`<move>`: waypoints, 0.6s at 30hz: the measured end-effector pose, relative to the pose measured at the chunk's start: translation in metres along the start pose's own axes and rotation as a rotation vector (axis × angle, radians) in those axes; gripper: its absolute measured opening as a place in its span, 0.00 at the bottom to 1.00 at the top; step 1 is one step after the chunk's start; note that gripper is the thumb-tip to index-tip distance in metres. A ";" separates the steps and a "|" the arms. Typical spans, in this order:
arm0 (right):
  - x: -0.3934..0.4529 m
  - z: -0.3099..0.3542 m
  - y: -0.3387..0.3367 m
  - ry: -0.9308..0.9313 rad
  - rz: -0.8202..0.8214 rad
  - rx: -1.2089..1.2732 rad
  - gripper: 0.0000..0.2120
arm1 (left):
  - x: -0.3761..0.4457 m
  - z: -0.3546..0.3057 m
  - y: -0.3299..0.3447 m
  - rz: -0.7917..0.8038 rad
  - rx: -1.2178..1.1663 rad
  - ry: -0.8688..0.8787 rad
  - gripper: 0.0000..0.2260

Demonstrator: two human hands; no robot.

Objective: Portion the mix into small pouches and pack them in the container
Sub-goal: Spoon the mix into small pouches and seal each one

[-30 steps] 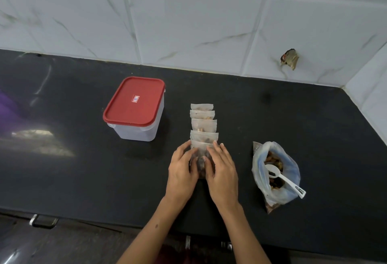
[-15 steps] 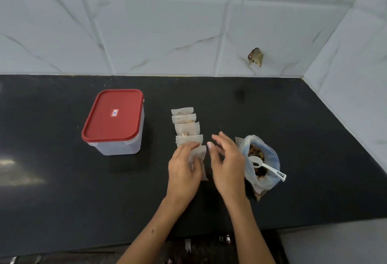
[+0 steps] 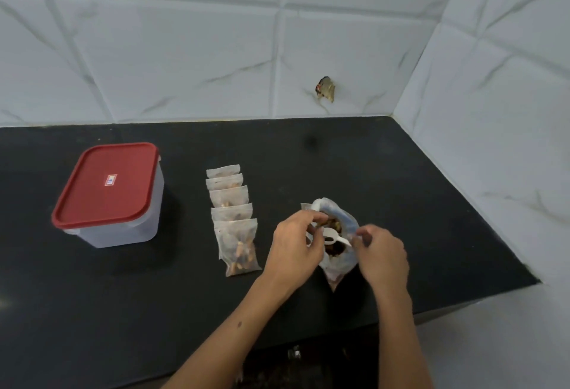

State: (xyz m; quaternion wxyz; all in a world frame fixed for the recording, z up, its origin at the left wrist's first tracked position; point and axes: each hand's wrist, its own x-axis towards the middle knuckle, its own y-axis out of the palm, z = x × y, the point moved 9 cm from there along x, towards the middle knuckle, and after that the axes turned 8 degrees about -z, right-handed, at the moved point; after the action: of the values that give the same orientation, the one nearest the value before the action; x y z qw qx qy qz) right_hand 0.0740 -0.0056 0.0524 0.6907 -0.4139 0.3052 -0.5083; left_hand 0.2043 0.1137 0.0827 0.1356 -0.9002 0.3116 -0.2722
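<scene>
My hands are both at the bag (image 3: 337, 260) of mix near the bench's (image 3: 401, 191) right front corner. The left hand (image 3: 296, 248) pinches the bag's left rim, fingers curled on the plastic; the right hand (image 3: 381, 254) grips the right rim, just by the handle end of the white scoop (image 3: 334, 238). Whether the right fingers also hold the handle, I cannot tell. The scoop lies across the open mouth, bowl to the left, handle running right toward my right hand, so that hand is the nearer one to lift it.

The mix (image 3: 334, 225) shows dark and brown inside the bag, which stands open between my hands.

To the left of my left hand, five filled pouches (image 3: 236, 219) lie in an overlapping row, its long axis running from the front toward the wall (image 3: 216, 49). The nearest pouch shows brown pieces through its clear face.

Farther left, well apart from the pouches, stands the container (image 3: 123, 225), its red lid (image 3: 106, 183) on. What is inside I cannot make out through the cloudy wall.

I judge portioning is either going on or ending; packing has not begun, since the lid is on and the pouches sit on the bench. For packing, the row lies between my hands and the container, so my left hand has the shorter reach.
</scene>
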 end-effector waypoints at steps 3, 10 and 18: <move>0.009 -0.009 0.011 0.020 0.159 -0.083 0.11 | 0.005 -0.007 0.025 0.051 0.045 0.023 0.11; 0.024 -0.014 0.021 -0.014 0.284 -0.055 0.08 | 0.006 0.000 0.046 0.021 0.349 0.104 0.11; 0.039 -0.021 0.005 -0.032 0.239 0.241 0.02 | 0.008 -0.005 0.055 0.002 0.590 0.170 0.15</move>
State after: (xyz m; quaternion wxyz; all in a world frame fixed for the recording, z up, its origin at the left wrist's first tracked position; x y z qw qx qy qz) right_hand 0.0698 -0.0473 0.0378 0.7957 -0.2969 0.2782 -0.4487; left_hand 0.1801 0.0660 0.0668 0.3649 -0.7956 0.2301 -0.4253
